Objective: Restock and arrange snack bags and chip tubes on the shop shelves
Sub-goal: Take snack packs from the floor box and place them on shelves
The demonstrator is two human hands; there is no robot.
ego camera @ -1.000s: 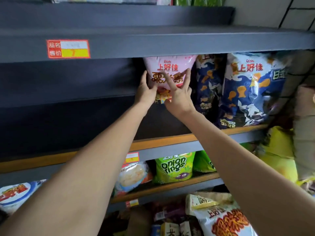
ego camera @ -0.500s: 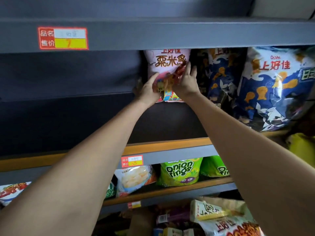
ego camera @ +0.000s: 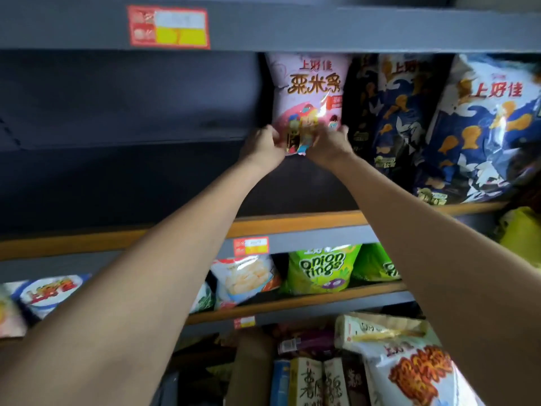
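The left stretch of the upper shelf (ego camera: pixel 292 219) is bare from its left end almost to the middle, under the shelf edge above that carries a red-and-yellow price tag (ego camera: pixel 168 27). Just right of that gap stands the pink snack bag (ego camera: pixel 307 92), upright with its top near the shelf above. The left hand (ego camera: pixel 262 148) grips its lower left corner with curled fingers, and the right hand (ego camera: pixel 329 145) pinches the lower right corner, so both hands hold the one bag by its bottom edge. Its right side sits just beside a dark blue fish-cracker bag (ego camera: pixel 392 112), and a larger blue bag (ego camera: pixel 491 127) leans at the shelf's right end. On the lower shelf (ego camera: pixel 292 301) sit a white-and-blue bag (ego camera: pixel 49 291) at the left, a shrimp-chip bag (ego camera: pixel 246 279) and a green onion-rings bag (ego camera: pixel 320 269) toward the right. Below, more stock (ego camera: pixel 409 370) waits unshelved. The job looks early to midway: the pink bag is nearly placed, but the long empty left run and the waiting goods suggest much remains. No chip tubes are clearly visible.
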